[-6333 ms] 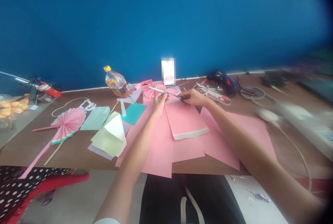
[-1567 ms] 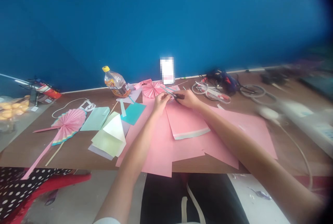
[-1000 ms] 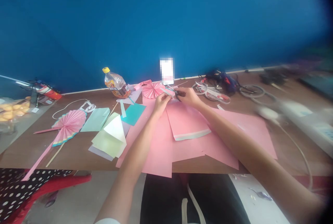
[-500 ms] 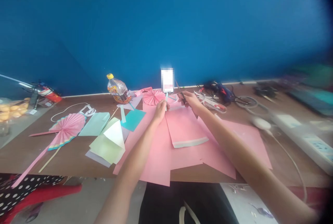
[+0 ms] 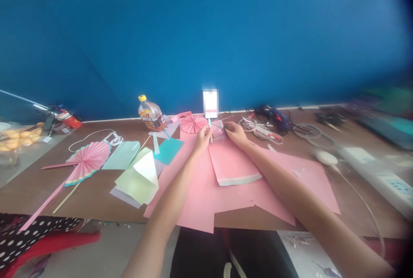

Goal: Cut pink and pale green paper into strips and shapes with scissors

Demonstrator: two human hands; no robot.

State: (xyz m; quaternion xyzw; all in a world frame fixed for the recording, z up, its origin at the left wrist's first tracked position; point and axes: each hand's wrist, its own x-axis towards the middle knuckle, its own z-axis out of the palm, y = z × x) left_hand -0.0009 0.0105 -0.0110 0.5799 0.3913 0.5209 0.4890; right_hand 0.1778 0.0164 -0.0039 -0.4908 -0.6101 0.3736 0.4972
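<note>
My left hand (image 5: 203, 138) is closed in a pinch on a narrow pale paper strip (image 5: 211, 136), which stands up between thumb and fingers. Just to its right, my right hand (image 5: 236, 134) is wrapped around dark-handled scissors (image 5: 225, 126); the thin blades point up and left, and whether they are apart is too small to tell. Beneath both hands lie pink sheets (image 5: 196, 200), one of them a pink piece with a pale band (image 5: 237, 166) along its near edge. Behind my left hand rests a pleated pink paper fan (image 5: 192, 124).
At the left lie a finished-looking pink fan (image 5: 90, 155), green folded papers (image 5: 137, 179) and a teal sheet (image 5: 171, 149). A drink bottle (image 5: 151, 114) stands near the wall, beside a bright phone-like screen (image 5: 211, 103). Cables (image 5: 274, 116) and a power strip (image 5: 380, 174) occupy the right.
The whole view has shifted slightly. My right hand and the scissors have come lower, with the blades tilted further left. My left hand still pinches the paper strip.
</note>
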